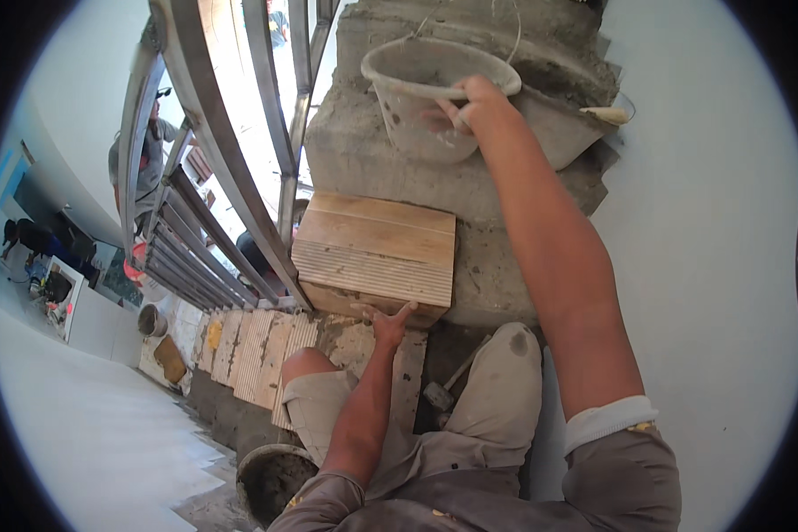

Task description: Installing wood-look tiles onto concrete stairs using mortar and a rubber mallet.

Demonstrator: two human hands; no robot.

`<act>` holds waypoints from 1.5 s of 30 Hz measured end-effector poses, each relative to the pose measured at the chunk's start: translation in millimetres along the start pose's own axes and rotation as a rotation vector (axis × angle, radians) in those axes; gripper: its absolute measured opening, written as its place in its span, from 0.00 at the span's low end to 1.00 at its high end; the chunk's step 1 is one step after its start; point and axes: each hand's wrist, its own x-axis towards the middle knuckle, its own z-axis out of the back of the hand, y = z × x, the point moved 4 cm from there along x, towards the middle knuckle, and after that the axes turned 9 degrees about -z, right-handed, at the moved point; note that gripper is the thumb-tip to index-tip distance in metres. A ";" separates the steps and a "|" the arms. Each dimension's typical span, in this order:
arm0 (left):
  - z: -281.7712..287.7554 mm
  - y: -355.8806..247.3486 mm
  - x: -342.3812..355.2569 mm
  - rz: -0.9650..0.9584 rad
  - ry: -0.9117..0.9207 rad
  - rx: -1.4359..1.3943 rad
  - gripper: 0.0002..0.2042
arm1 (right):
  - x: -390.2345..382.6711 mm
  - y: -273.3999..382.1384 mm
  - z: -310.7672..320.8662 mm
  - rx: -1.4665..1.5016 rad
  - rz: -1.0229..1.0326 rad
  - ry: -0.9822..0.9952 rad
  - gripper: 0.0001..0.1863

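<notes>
My right hand [475, 105] is closed round the near rim of a grey, mortar-stained bucket [430, 124], which stands on the rough concrete stairs [346, 133]. A thin wire handle rises from its rim. My left hand [388, 323], fingers spread, rests against the riser tile [332, 299] just under the front edge of a wood-look step tile [377, 253]. That tread has a ribbed front strip and lies on the step before me. Between my legs and the wall, a mallet [438, 395] lies partly hidden by my knee.
Metal railings [230, 168] run along the left. A second grey container [559, 129] with a pale-handled tool [605, 114] sits beside the bucket. A mortar bucket [275, 479] stands at lower left, near tiled lower steps [257, 355]. Two people [155, 146] are beyond the railing. A white wall [700, 266] borders the right.
</notes>
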 end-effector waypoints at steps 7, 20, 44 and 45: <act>-38.3 -3.7 -1.2 0.004 0.112 -0.034 0.75 | 22.2 8.1 -0.7 -0.253 0.410 0.222 0.36; -7.9 -17.6 -4.1 -0.070 0.038 -0.100 0.68 | 18.5 -305.5 524.8 -2.544 -0.097 0.237 0.16; 3.3 16.2 2.4 0.033 0.069 -0.058 0.70 | 36.6 -315.7 538.2 -2.779 -0.103 0.461 0.16; -2.5 9.6 -1.8 0.035 0.061 -0.087 0.71 | 25.3 -298.7 520.6 -2.762 -0.041 0.424 0.17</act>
